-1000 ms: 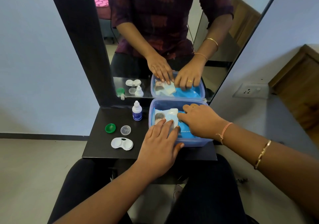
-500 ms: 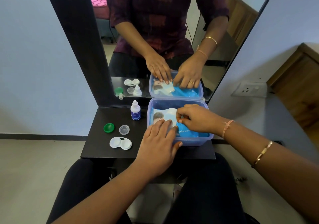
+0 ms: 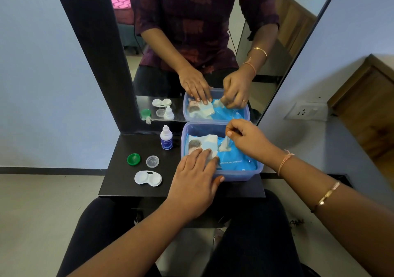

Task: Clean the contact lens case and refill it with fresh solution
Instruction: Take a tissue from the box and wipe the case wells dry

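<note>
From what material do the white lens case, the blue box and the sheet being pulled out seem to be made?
The lens case: likely hard plastic, opaque white, smooth. The box: translucent bluish plastic; its wall looks see-through. The sheet, pinched by the right hand: probably a soft non-woven wipe, since it looks limp and creased.

The white lens case [image 3: 148, 178] is laid flat on the black worktop [image 3: 119, 182], both wells uncapped and facing up, to the left of the left fingers [image 3: 204, 155]. Its green cap [image 3: 133, 159] and clear cap [image 3: 152, 161] are set side by side just behind it. The small solution bottle [image 3: 166, 137] is stood upright, white top on, behind and left of those fingers. A white wipe [image 3: 225, 145] is pinched by the right fingers [image 3: 231, 132].
</note>
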